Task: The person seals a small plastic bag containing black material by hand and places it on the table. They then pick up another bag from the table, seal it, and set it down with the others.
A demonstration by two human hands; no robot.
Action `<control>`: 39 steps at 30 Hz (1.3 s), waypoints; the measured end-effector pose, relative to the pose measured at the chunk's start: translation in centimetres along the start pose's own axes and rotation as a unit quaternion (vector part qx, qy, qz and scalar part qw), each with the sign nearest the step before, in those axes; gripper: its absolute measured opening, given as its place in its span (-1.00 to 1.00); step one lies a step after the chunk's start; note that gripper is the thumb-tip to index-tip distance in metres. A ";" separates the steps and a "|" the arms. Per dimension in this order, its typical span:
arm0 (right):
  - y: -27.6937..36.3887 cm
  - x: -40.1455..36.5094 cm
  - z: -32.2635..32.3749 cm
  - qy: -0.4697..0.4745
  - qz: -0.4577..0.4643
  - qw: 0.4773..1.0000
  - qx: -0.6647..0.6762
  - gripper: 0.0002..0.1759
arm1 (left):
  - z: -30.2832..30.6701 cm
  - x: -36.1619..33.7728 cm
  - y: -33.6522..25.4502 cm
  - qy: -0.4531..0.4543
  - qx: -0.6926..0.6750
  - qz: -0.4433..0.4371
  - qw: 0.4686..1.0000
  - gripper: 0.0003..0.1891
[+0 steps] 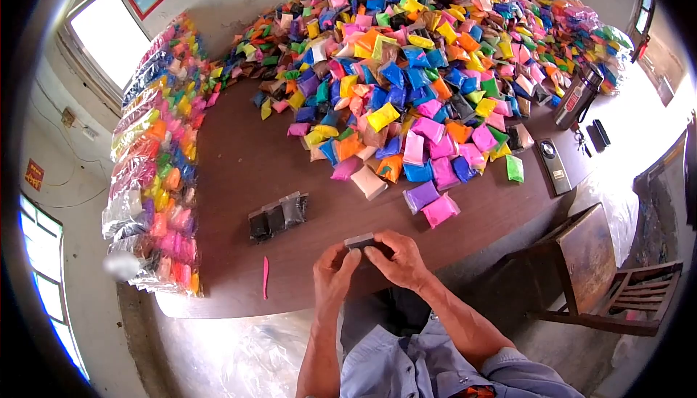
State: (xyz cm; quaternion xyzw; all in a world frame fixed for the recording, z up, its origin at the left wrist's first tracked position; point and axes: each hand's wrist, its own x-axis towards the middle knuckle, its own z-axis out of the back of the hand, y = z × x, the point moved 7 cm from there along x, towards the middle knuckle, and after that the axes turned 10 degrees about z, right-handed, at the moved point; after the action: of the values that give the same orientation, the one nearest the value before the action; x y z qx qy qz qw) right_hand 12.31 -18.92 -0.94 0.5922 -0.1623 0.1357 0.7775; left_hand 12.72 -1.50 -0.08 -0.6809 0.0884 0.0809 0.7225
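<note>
My left hand (335,270) and my right hand (398,258) meet at the table's front edge, pinching a small dark packet (359,241) between thumbs and fingers. Beyond them to the left, black and grey packets (276,218) lie side by side in clear wrapping. A pink stick-like tool (266,278) rests on the table left of my left hand. Purple (421,196) and pink (441,210) packets lie beyond my right hand, at the near edge of a large heap of coloured packets (392,75).
Clear bags of coloured packets (156,202) line the table's left side. On the right are a flask (579,97), a flat device (554,167) and a black case (597,135). A wooden chair (592,260) stands right of the brown table (232,165).
</note>
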 end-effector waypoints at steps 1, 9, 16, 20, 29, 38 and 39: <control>-0.1 -0.1 0.0 0.000 -0.001 1.000 -0.001 -0.68 | 0.0 0.0 0.0 0.001 0.000 0.001 1.000 -0.75; 0.6 0.2 0.2 -0.013 -0.023 0.999 0.024 -0.70 | 0.4 0.3 1.1 0.023 -0.033 0.008 0.999 -0.82; 0.5 0.2 0.0 0.011 -0.023 0.999 0.025 -0.75 | 0.4 -0.3 0.4 0.003 -0.036 0.049 0.998 -0.85; 0.9 0.3 0.0 -0.009 0.006 1.000 0.026 -0.79 | 0.7 0.2 1.4 -0.009 -0.055 0.003 0.998 -0.83; 1.2 0.4 0.2 -0.009 0.002 1.000 0.028 -0.87 | 0.1 -0.4 -0.1 0.008 -0.011 -0.004 1.000 -0.77; 1.8 0.7 0.0 0.001 0.043 0.999 0.003 -0.90 | 0.4 0.1 0.5 -0.007 0.035 -0.026 0.999 -0.81; 1.8 0.7 0.0 0.004 0.041 0.999 -0.010 -0.90 | 0.4 0.1 0.6 -0.003 0.039 -0.024 0.999 -0.82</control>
State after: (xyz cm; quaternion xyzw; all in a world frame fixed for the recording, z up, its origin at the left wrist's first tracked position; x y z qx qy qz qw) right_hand 12.19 -18.42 0.91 0.5764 -0.1845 0.1684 0.7780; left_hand 12.64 -1.05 -0.63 -0.6540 0.0725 0.0622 0.7504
